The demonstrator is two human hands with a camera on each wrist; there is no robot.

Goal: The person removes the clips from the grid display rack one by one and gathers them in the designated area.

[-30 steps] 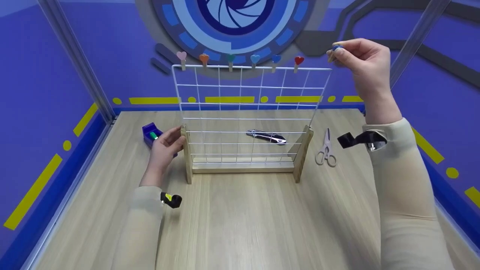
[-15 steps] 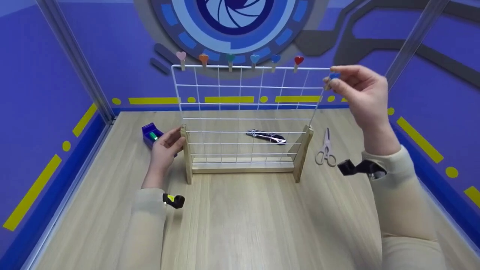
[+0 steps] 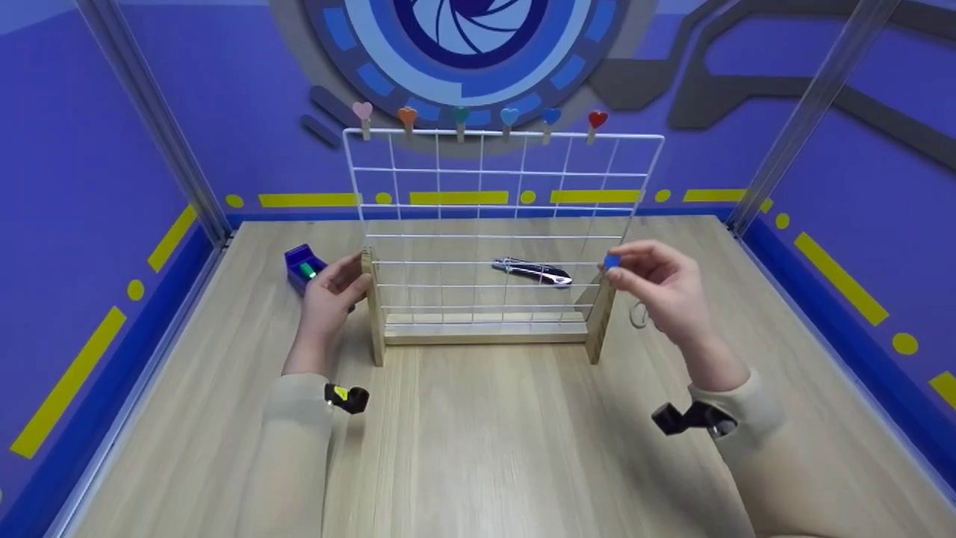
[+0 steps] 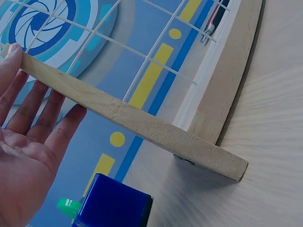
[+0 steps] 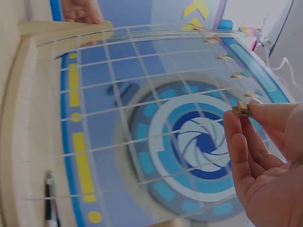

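A white wire grid (image 3: pixel 493 224) stands in a wooden base (image 3: pixel 485 332) at mid-table. Several heart-topped wooden clips (image 3: pixel 478 119) sit along its top wire. My right hand (image 3: pixel 657 288) is beside the right wooden post (image 3: pixel 603 314) and pinches a small wooden clip with a blue heart (image 3: pixel 612 262); the clip (image 5: pixel 241 109) shows at my fingertips in the right wrist view. My left hand (image 3: pixel 332 288) rests with straight fingers (image 4: pixel 33 109) against the left post (image 4: pixel 128 118).
A blue box with a green piece (image 3: pixel 302 267) lies left of the rack, also close by in the left wrist view (image 4: pixel 111 203). A utility knife (image 3: pixel 532 272) lies behind the grid. Scissors (image 3: pixel 641 314) lie partly hidden behind my right hand. Blue walls enclose the table.
My right hand has come down from the grid's top right corner to beside the right post, still pinching the blue-heart clip. The left hand has stayed on the left post.
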